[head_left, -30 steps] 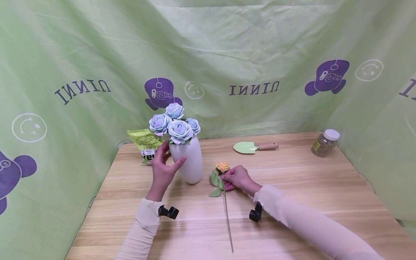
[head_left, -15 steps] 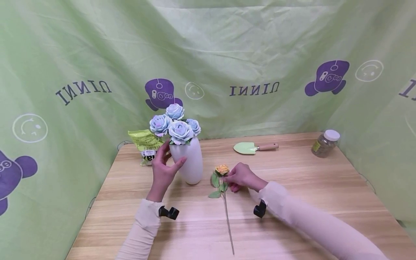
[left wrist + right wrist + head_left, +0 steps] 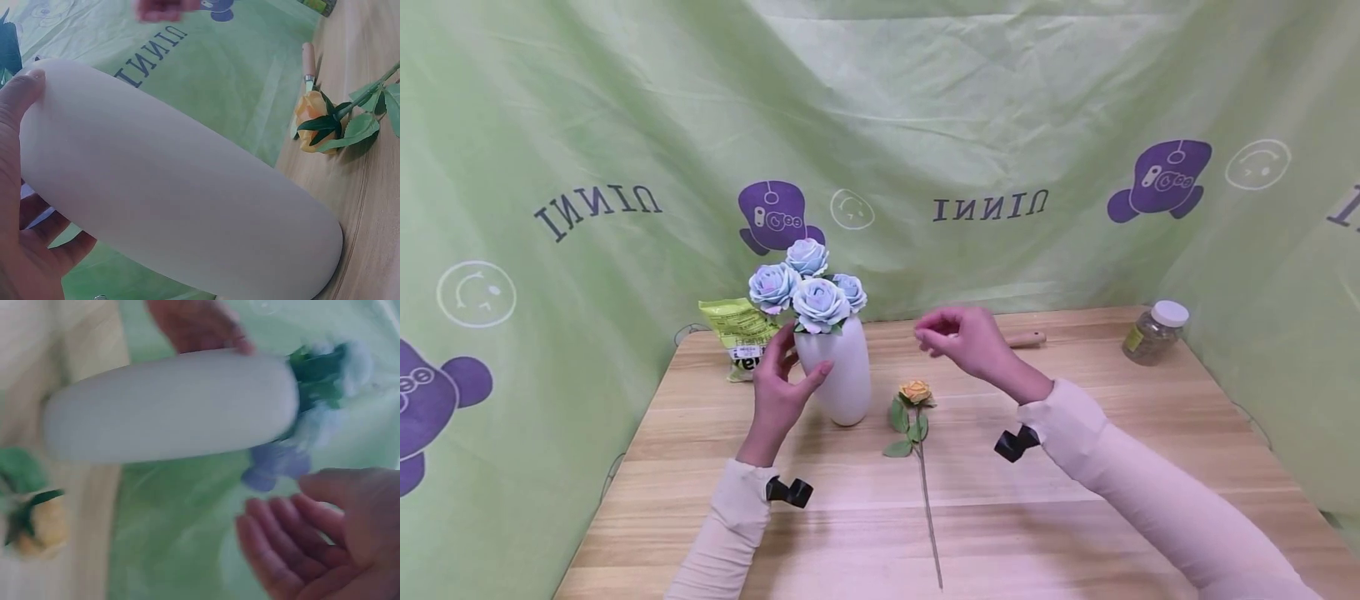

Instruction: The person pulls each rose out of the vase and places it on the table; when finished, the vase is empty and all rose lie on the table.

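My left hand grips a white vase near its top, thumb in front and fingers behind. Several pale blue roses stand in the vase, which is upright on the table. In the left wrist view the thumb lies at the vase's upper end, with fingertips showing past its side. My right hand is raised to the right of the vase, its fingers loosely bent and nothing between them. Below it a yellow-orange rose with green leaves lies on the table, its long stem pointing toward me.
Behind the vase stands a green and white packet. A trowel's wooden handle shows past my right hand, which covers the blade in the head view. At the back right is a jar with a white lid. Green cloth surrounds the wooden table.
My right hand has let go of the yellow-orange rose and risen up and away toward the back, now in front of the trowel blade. My left hand stays on the vase.
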Motion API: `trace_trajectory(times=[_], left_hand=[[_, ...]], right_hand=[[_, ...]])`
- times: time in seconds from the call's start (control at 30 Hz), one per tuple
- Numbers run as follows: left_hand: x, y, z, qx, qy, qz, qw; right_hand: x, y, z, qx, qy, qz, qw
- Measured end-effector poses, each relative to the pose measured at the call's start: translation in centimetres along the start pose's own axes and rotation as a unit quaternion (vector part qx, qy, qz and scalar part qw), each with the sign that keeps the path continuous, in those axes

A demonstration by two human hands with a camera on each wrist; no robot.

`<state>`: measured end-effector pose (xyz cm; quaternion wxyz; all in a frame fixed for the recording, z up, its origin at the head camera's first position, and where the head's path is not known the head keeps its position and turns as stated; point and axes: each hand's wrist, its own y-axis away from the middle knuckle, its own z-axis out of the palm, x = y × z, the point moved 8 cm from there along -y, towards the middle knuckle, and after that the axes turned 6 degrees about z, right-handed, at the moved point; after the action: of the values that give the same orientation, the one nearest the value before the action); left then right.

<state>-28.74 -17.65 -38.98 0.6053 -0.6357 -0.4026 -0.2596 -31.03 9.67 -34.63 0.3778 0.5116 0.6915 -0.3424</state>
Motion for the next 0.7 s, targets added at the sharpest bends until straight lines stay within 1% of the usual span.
trace_trajectory(times=[0.1,0.2,0.3,0.4,0.47,0.53,0.7], left_hand=[[-0.1,0.0,0.1,0.003,0.006,-0.007,1.0],[0.0,0.0,0.3,0.005,0.015,-0.009,0.9998],[0.1,-0.1,0.4,0.006,0.022,-0.004,0.9997],[0.2,-0.3,0.6,0.004,0.021,0.002,0.9998],[0.2,-0.3,0.6,0.004,0.02,0.006,0.9998],[0.3,-0.3,0.7,0.003,0.021,0.011,0.9997],[0.6,-0.3,0.8,0.0,0.025,0.022,0.9994]], right_hand=[[-2.0,-0.1,-0.3,0.044,-0.054,-0.044,0.9966],[-2.9,-0.5,0.3,0.064,-0.11,-0.069,0.9895],[-3.3,-1.1,1.3,0.076,-0.143,-0.079,0.9837],[-3.5,-1.9,2.0,0.083,-0.16,-0.082,0.9802],[-3.5,-2.4,2.6,0.081,-0.169,-0.082,0.9789],[-3.6,-2.9,3.1,0.071,-0.18,-0.082,0.9776],[-3.8,-4.0,4.7,0.024,-0.2,-0.08,0.9763]])
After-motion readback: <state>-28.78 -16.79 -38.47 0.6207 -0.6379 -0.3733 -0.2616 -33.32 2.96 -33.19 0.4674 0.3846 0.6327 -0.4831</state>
